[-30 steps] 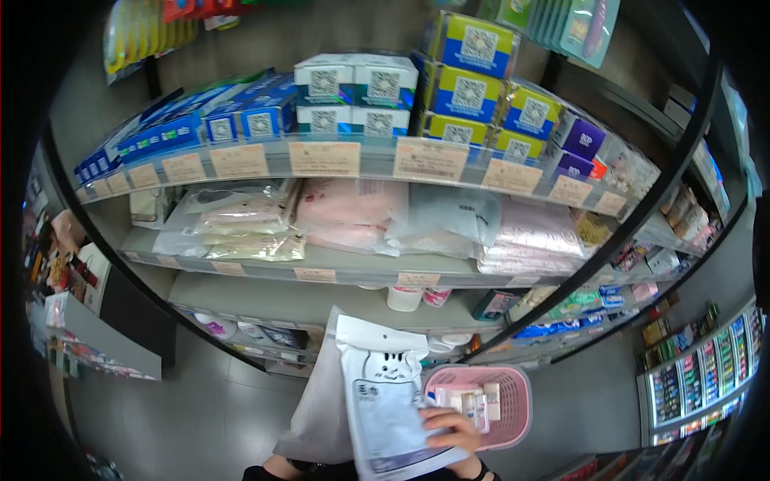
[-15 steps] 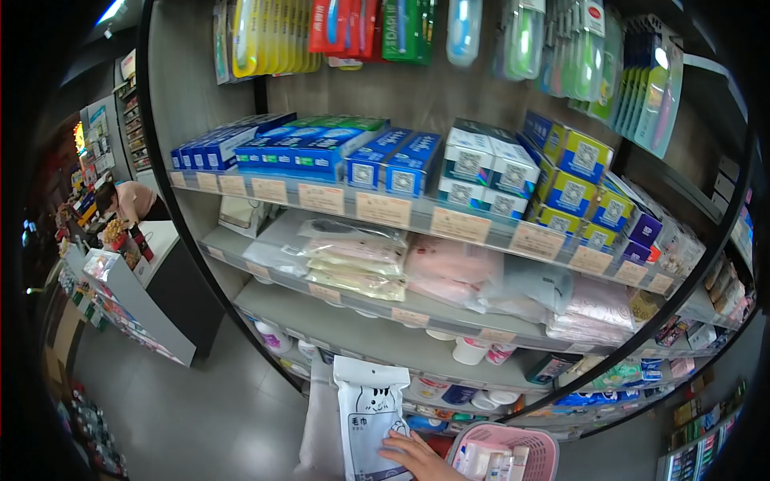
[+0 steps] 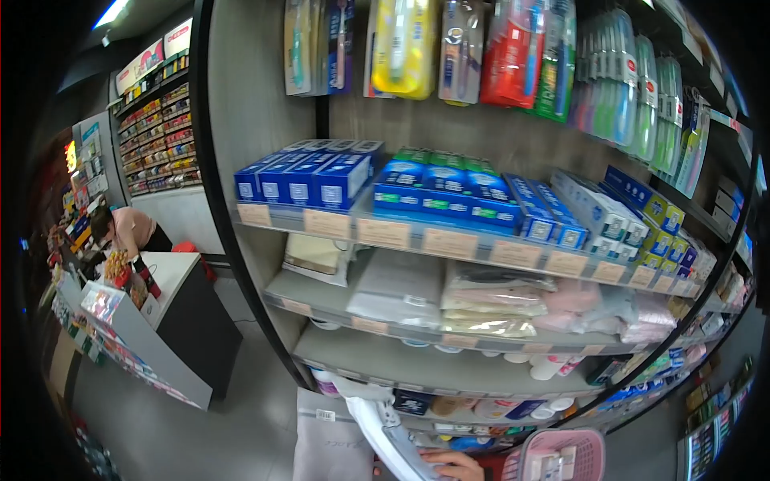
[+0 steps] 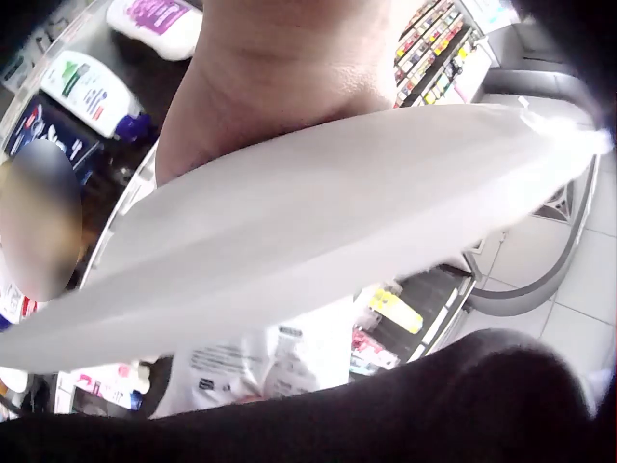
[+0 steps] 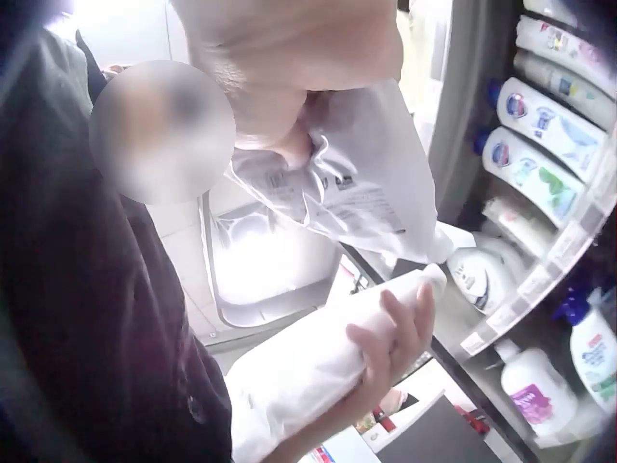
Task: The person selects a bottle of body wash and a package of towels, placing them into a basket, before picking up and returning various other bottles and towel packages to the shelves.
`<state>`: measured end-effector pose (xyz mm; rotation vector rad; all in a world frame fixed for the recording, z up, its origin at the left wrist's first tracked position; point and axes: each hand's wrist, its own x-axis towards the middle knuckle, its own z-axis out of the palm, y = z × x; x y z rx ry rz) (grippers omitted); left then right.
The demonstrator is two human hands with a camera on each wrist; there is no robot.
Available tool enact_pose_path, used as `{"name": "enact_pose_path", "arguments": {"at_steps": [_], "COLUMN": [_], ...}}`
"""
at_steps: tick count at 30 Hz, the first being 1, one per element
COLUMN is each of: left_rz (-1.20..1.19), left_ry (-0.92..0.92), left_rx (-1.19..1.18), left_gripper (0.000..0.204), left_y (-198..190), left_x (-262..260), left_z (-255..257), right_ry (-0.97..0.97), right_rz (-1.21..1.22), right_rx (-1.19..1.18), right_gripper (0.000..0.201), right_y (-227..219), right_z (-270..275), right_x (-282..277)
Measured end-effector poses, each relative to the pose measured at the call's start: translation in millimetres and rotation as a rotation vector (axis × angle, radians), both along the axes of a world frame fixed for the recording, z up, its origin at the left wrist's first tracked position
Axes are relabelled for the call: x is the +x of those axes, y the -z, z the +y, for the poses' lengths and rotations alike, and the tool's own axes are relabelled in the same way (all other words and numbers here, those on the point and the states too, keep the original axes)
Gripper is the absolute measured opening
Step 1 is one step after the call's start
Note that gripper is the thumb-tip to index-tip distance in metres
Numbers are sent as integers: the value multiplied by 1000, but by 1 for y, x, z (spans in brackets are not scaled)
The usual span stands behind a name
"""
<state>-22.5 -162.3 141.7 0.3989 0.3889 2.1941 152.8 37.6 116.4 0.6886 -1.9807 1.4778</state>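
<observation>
My right hand grips a white towel pack by its side, low in the head view. Printing and a crumpled edge of this pack show beneath the same hand in the right wrist view. Just left of it hangs a frosted whitish bag with a small barcode label. Curled fingers of my left hand hold that bag from below, as the right wrist view shows. In the left wrist view the bag spans the frame and hides those fingers. What the bag contains is hidden.
A pink basket with small packages stands at lower right. Ahead, shelves carry toothpaste boxes and bagged soft goods, with toothbrush packs hanging above. A person leans over a counter at left.
The head view has swung left and up, bringing the counter and more toothbrushes into view. The towel pack has turned from face-on to nearly edge-on; both hands keep their packages.
</observation>
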Motion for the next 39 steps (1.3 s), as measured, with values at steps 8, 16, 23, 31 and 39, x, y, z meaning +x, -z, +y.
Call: {"name": "enact_pose_path", "arguments": {"at_steps": [8, 16, 23, 31, 39], "left_rz": [-27, -31, -31, -51, -101], "left_ry": [100, 138, 135, 129, 151], "left_rx": [16, 32, 29, 2, -43], "left_gripper": [66, 68, 69, 71, 72], "left_y": [-6, -8, -9, -6, 1], "left_x": [-53, -78, -91, -100, -92], "left_z": [-94, -141, -166, -181, -187], "right_ry": [481, 700, 816, 449, 529], "right_rz": [388, 526, 554, 77, 23], "right_rx": [544, 851, 783, 437, 549], "right_gripper": [36, 26, 27, 28, 16], "right_y": [-77, -132, -128, -132, -124], "right_z": [-71, -116, -145, -160, -164], "right_x": [-74, -202, -290, -304, -316]}}
